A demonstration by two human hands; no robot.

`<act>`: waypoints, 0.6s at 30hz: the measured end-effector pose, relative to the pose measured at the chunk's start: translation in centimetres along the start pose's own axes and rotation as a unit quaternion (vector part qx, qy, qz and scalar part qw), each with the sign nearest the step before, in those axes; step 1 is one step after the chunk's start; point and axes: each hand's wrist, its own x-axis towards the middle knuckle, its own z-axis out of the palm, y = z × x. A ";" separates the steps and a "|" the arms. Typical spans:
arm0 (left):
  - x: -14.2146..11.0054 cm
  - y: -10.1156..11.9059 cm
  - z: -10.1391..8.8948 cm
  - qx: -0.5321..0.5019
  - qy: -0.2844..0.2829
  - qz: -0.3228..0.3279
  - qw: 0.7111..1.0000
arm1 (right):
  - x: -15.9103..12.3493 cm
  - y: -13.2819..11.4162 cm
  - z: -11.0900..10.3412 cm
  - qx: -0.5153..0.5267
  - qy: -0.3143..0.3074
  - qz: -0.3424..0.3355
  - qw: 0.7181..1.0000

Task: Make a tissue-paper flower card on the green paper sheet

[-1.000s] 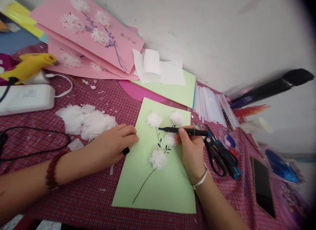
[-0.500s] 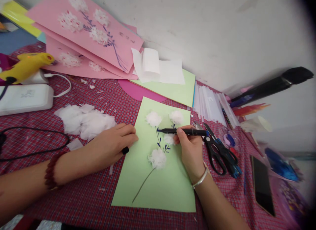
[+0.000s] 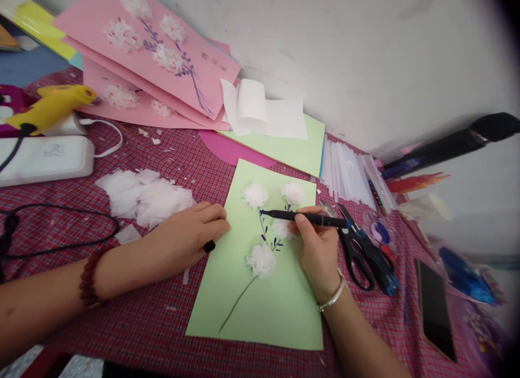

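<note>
A light green sheet of paper (image 3: 284,313) lies before me, bearing several white tissue-paper flowers (image 3: 260,260), dark stems and small blue leaf marks. My right hand (image 3: 319,248) grips a black marker pen (image 3: 312,218), its tip at the upper stem just below the top left flower. The hand rests over the sheet's right side and partly covers one flower. My left hand (image 3: 203,229) lies with fingers stretched along the sheet's left edge, holding nothing. Beside it is a pile of white tissue pieces (image 3: 142,196).
Pink cards with white flowers (image 3: 162,58) lean at the back left, near a yellow glue gun (image 3: 52,107) and a white power bank (image 3: 46,157). A tissue roll (image 3: 252,104) stands behind the sheet. Scissors (image 3: 361,259), glue sticks (image 3: 345,169) and a phone (image 3: 435,307) lie right.
The whole view has shifted slightly, so things appear a little further right. The pen tip stays by the upper stem, where the blue mark looks slightly fuller. My left hand keeps its place.
</note>
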 end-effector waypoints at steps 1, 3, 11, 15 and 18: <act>0.0 0.0 0.0 0.000 -0.001 -0.001 1.000 | 0.0 -0.1 0.1 -0.010 -0.004 0.000 1.000; 0.0 0.1 -0.1 0.003 -0.004 -0.003 1.000 | 0.0 -0.1 0.2 -0.022 -0.013 0.002 1.000; 0.1 0.1 -0.2 0.005 -0.003 -0.001 1.000 | 0.1 -0.1 0.3 -0.017 -0.031 0.007 0.999; 0.1 0.2 -0.2 0.007 -0.003 -0.004 1.000 | 0.1 0.1 0.2 -0.030 -0.028 -0.002 0.999; 0.1 0.2 -0.2 0.011 -0.003 -0.002 1.000 | 0.1 0.2 0.1 -0.041 -0.033 -0.002 0.999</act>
